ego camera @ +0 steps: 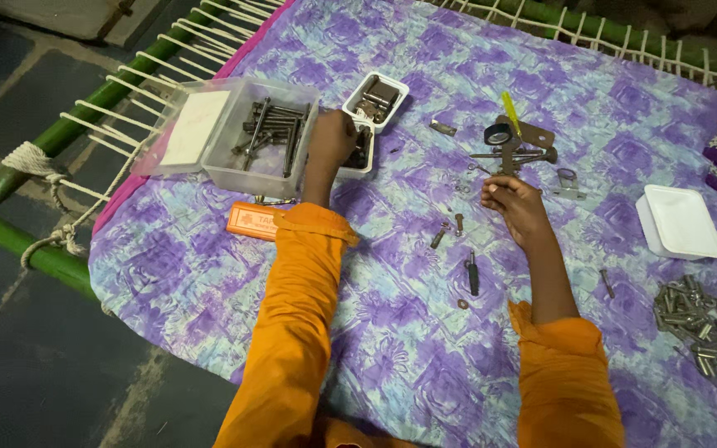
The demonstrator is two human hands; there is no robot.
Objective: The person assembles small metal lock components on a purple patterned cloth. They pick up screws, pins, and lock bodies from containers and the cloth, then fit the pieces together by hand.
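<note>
from the head camera, the person sits over a rope-strung cot covered with a purple flowered cloth (pixel 392 332), both arms in orange sleeves. the left hand (pixel 331 137) reaches forward into a small white tray (pixel 362 149) of dark metal bits; the fingers dip inside it and are hidden, so i cannot tell whether that grip is spread or pinching anything. a second small white tray (pixel 376 99) of hardware lies just behind it, touching. to the left stands a clear plastic box (pixel 246 133) holding long dark bolts, with an orange flat case (pixel 251 220) just in front of it. the right hand (pixel 514 203) rests on the cloth with fingers curled together, seemingly around a small part too tiny to make out. just beyond it lie a brown metal bracket (pixel 533 133), a black roll of tape (pixel 497 133) and a yellow-handled tool (pixel 511 112). a few loose bolts (pixel 450 231) and a dark-handled screwdriver (pixel 472 274) lie between the arms. far right sit a white lidded container (pixel 680 222) and a pile of silver bolts (pixel 703 323).
</note>
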